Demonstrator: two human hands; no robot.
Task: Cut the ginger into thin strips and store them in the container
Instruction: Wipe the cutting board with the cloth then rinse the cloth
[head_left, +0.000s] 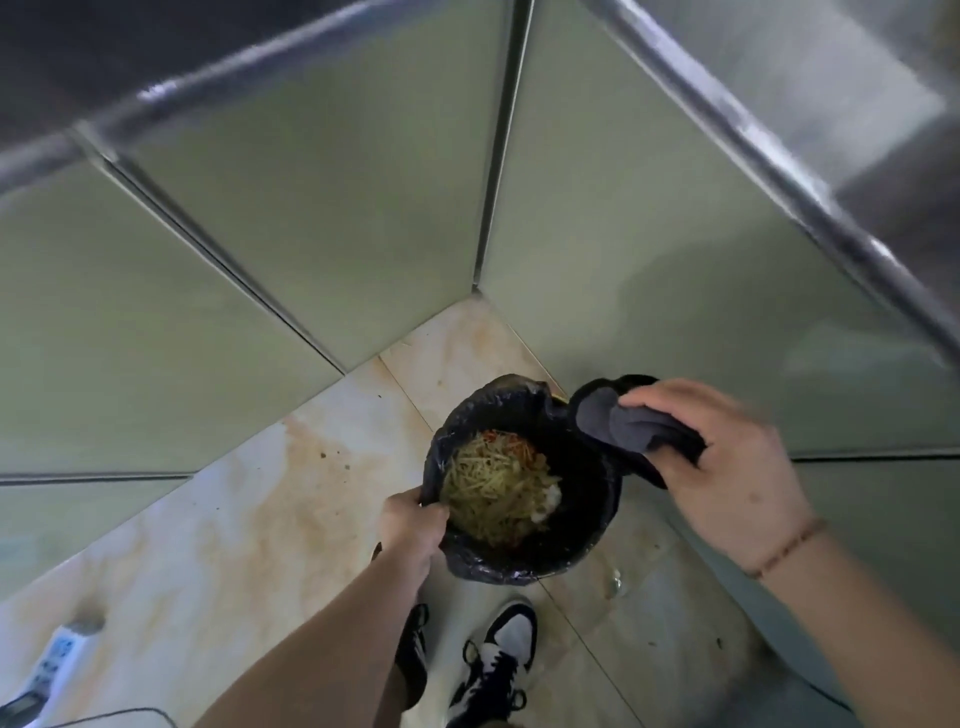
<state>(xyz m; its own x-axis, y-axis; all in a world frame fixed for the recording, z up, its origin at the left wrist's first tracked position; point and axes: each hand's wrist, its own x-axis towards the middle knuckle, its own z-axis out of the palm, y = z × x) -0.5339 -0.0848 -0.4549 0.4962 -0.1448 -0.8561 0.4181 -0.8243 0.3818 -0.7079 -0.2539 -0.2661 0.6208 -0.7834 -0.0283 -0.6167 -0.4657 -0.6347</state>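
You're at cleanup: left hand (413, 525) grips the bin liner (524, 415), right hand (727, 457) fingers clutch a dark cloth (623, 428); next, probably shake it out over the bin.

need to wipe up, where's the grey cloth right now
In the head view, the grey cloth is gripped in the right hand, right of the black-lined bin.

Green cabinet panels (311, 218) hem the bin (524, 483) behind; tiled floor (218, 519) lies open leftward.
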